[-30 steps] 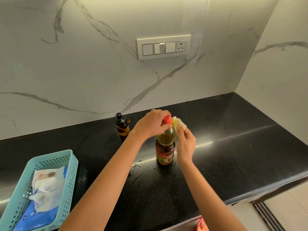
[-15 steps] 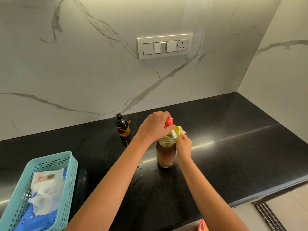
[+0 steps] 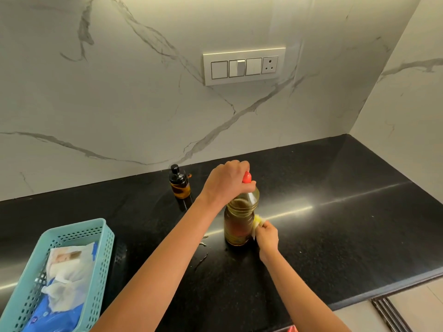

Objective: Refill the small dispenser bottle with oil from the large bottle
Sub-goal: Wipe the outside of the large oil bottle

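The large oil bottle (image 3: 239, 219) stands upright on the black counter (image 3: 335, 224), amber oil inside and a red cap (image 3: 246, 177) on top. My left hand (image 3: 226, 182) grips the bottle's neck just under the cap. My right hand (image 3: 267, 236) pinches a yellow-stained white tissue (image 3: 257, 222) against the lower right side of the bottle. The small dispenser bottle (image 3: 179, 182), dark-capped and holding amber oil, stands behind and to the left, near the wall, apart from both hands.
A teal perforated basket (image 3: 79, 236) with tissues and a blue pack sits at the front left. Oil smears (image 3: 202, 256) mark the counter left of the large bottle. A switch panel (image 3: 244, 65) is on the marble wall. The counter's front edge runs along the lower right.
My right hand has slid the tissue down from the bottle's shoulder near the cap to its lower side. My left hand has stayed on the neck.
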A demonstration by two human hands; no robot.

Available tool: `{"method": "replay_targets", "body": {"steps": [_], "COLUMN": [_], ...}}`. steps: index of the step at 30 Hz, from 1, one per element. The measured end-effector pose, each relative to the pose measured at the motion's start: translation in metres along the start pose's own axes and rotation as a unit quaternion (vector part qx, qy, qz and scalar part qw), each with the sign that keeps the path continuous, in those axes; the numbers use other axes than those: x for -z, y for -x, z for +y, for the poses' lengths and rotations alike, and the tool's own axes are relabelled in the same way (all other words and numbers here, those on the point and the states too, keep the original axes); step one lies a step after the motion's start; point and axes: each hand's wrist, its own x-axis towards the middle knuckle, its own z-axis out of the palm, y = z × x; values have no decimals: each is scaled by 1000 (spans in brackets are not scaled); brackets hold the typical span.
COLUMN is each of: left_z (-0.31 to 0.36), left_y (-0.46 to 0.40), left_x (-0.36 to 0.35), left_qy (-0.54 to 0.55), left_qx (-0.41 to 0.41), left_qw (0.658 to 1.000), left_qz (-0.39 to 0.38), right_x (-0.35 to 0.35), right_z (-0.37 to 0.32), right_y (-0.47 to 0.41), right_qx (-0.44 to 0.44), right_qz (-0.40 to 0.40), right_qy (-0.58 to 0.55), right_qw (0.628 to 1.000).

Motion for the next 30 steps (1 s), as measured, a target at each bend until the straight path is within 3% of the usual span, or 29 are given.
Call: {"method": "replay_targets", "body": {"steps": [4, 8, 13, 17, 19, 30], "left_z": [6, 7, 7, 3, 3, -11], "left_y": [-11, -17, -23, -28, -31, -56], "left_x": [-5, -8, -9, -10, -11, -13], "left_qy": [-4, 4, 19, 31, 39, 72], "left_qx": [40, 76, 107, 136, 143, 201], "left_qw": [999, 994, 990, 985, 983, 970], "left_qz": [36, 74, 94, 102, 105, 113], "right_x": [-5, -12, -27, -39, -53, -53], "right_z": [-43, -21, -10, -44, -50, -49], "right_y": [19, 62, 52, 48, 47, -9], "right_qx": [88, 150, 22, 79, 91, -78], "right_qz": [-2, 61, 40, 45, 40, 133], "right_qy": [-163, -160, -95, -176, -164, -143], "right_qw": [983, 974, 994, 980, 981, 978]}}
